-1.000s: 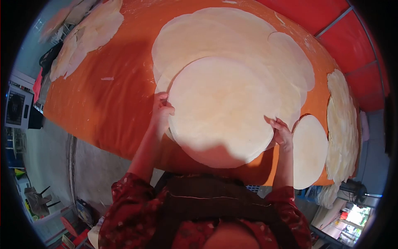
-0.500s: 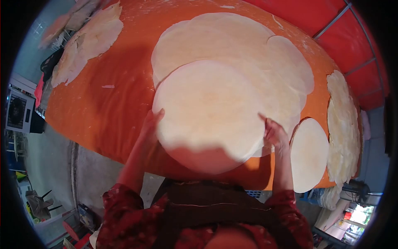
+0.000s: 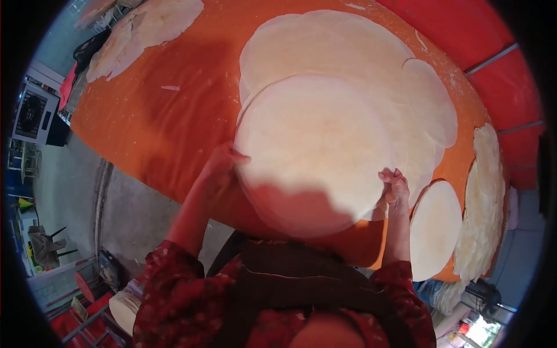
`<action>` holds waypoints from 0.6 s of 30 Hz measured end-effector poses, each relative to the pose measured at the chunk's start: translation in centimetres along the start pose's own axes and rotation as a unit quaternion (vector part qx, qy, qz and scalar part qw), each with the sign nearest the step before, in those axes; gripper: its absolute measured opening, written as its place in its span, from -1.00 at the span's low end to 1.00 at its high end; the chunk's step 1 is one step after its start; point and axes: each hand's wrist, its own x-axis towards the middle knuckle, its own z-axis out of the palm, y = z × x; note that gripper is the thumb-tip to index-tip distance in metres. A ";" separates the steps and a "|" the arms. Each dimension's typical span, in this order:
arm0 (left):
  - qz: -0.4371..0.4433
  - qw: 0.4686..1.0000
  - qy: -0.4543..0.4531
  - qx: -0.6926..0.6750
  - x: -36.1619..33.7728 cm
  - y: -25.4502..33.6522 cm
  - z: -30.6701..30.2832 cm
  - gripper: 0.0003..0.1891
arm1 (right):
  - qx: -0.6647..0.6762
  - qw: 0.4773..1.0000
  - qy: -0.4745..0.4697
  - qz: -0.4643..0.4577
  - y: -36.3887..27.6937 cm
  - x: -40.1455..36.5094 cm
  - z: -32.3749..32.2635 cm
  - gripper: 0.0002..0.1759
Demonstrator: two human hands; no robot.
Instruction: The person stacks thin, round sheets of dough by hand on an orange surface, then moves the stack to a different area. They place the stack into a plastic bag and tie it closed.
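Note:
A large, thin, round dough sheet [image 3: 316, 139] lies over a spread of overlapping sheets [image 3: 342, 43]. Its near part is in shadow. My left hand [image 3: 223, 162] grips the left edge, thumb on top and the other fingers mostly hidden. At the right edge, my right hand [image 3: 396, 184] is closed with the rim pinched between thumb and fingers. To the right of that hand is a smaller-looking oval stack of dough sheets [image 3: 436, 232].
The orange tabletop [image 3: 185, 124] carries a small dough scrap [image 3: 170, 88]. Torn-looking sheets [image 3: 145, 35] lie at the far left, and a crumpled layered pile [image 3: 483, 200] lines the right edge. A white fan-like appliance [image 3: 33, 113] stands beyond the table on the left.
My view has turned slightly, so the table appears shifted to the right. Both hands still hold the round sheet by its sides, and my right fingers have curled in more at the rim.

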 end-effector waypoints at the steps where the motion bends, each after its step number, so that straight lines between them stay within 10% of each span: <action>1: 0.017 0.999 0.037 -0.022 -0.1 0.4 0.0 -0.63 | -0.008 1.000 -0.009 0.010 -0.5 -0.6 0.9 -0.65; 5: 0.139 0.980 0.069 0.122 -1.1 -1.0 -5.5 -0.66 | -0.096 0.978 -0.105 0.153 -1.8 -4.9 3.2 -0.73; 8: 0.011 0.984 0.066 -0.166 -4.3 -0.3 -2.7 -0.66 | -0.147 0.987 -0.058 0.041 -5.0 -1.0 4.3 -0.74; 14: 0.062 0.975 -0.001 -0.212 -5.0 -3.1 -4.3 -0.63 | -0.326 0.927 -0.073 -0.169 -5.1 5.6 10.1 -0.36; 18: 0.100 0.984 0.003 -0.145 -5.6 -2.8 -3.4 -0.61 | -0.548 0.777 0.010 -0.310 1.1 5.0 11.1 -0.16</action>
